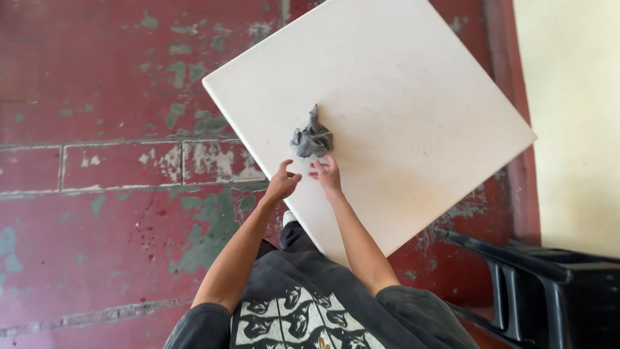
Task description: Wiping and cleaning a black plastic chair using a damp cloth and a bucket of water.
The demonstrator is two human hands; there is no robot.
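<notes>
Both hands' loosely curled fingers [323, 167] seemingly touch only the grey rag [311, 140] on the table [413, 97].

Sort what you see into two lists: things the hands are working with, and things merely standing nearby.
In use: crumpled grey cloth, white square table, left hand, right hand, both next to the cloth.

Nearby only: black chair, worn red floor, cream wall.

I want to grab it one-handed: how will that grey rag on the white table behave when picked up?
The grey rag lies crumpled with a twisted peak, so it is probably floppy and will droop. It looks light. Pushed across the smooth white table, it would likely slide and bunch.
</notes>
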